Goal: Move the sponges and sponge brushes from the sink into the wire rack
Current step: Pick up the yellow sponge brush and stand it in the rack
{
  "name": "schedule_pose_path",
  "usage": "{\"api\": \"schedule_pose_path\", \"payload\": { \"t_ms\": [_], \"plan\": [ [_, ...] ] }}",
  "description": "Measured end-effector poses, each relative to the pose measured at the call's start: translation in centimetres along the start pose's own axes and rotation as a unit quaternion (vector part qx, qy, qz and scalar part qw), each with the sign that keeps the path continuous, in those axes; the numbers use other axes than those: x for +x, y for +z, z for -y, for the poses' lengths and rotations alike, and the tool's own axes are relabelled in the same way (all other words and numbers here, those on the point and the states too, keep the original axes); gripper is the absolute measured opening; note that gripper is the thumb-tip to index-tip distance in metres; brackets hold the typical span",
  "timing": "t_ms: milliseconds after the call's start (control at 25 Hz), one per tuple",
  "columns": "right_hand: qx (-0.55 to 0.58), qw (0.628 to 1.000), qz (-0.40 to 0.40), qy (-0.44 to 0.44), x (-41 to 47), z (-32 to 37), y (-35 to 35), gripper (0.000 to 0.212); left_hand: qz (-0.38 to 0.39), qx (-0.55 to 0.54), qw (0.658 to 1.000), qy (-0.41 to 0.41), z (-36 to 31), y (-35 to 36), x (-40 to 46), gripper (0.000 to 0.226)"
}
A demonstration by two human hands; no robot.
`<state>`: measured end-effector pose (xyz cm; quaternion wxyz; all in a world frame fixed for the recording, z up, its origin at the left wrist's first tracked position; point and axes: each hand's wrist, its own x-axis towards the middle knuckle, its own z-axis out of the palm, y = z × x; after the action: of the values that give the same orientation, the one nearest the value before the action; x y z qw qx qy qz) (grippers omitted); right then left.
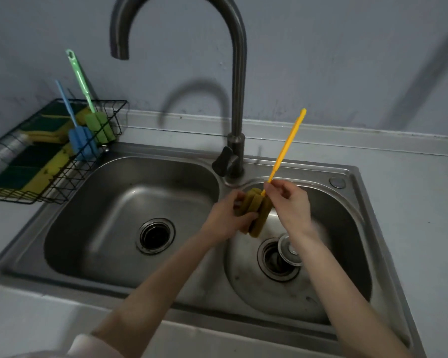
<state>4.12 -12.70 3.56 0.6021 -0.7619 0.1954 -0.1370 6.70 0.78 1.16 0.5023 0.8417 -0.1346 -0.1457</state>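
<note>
The yellow sponge brush [256, 211] was held up in the air over the divider between the two sink basins, foam head down, thin handle slanting up and to the right past the faucet [237, 99]. The left hand [228, 215] had its grip closed round the olive-yellow foam head, fingers wrapped on the near side and thumb behind, apparently squeezing it. The right hand [287, 200] pinched the handle just above the head w/ thumb and fingertips; the rest of that hand was loosely curled.

Both basins of the steel sink [347, 171] looked bare of sponges, only the drains showing, w/ the right drain's strainer [291, 250] tipped up at its edge. So this read as the last item, in the lift/wring step.

The wire rack [62, 177] sat on the desk [411, 161] at the sink's left rear corner, already holding flat yellow-and-green sponges [40, 174], a blue sponge brush [82, 146] and a green sponge brush [98, 126], both leaning handle-up.

Next move, in my judgement: carry the brush left across the big basin, approx. to the rack's right end, and set it head-down beside the other two, clearing the faucet's spout en route.
</note>
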Motion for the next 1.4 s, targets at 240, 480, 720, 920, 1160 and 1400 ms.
{"api": "schedule_pose_path", "payload": {
  "t_ms": [240, 480, 720, 920, 1160, 1400],
  "plan": [
    [-0.066, 0.991, 0.064, -0.093, -2.7, 2.8, 4.5, 0.015, -0.062, 0.005, 0.998, -0.002, 1.4, -5.5, -3.7, 0.036],
    [-0.074, 0.976, 0.132, -0.158, -4.9, 6.3, 9.7, 0.023, -0.117, 0.011, 0.993, 0.004, 3.0, -10.6, -6.6, 0.033],
    [-0.094, 0.963, 0.174, -0.186, -6.2, 9.7, 15.8, 0.026, -0.158, 0.003, 0.987, -0.006, 5.0, -16.9, -8.0, 0.036],
    [-0.087, 0.956, 0.172, -0.221, -6.4, 13.3, 21.0, 0.023, -0.189, 0.005, 0.982, 0.023, 5.8, -22.7, -8.4, 0.039],
    [-0.063, 0.953, 0.186, -0.233, -5.4, 17.5, 26.5, 0.019, -0.219, -0.013, 0.973, 0.067, 5.9, -28.8, -8.0, 0.047],
    [-0.054, 0.951, 0.201, -0.228, -4.2, 20.5, 32.2, 0.013, -0.238, 0.004, 0.968, 0.077, 7.0, -34.7, -7.2, 0.046]
  ]
}}
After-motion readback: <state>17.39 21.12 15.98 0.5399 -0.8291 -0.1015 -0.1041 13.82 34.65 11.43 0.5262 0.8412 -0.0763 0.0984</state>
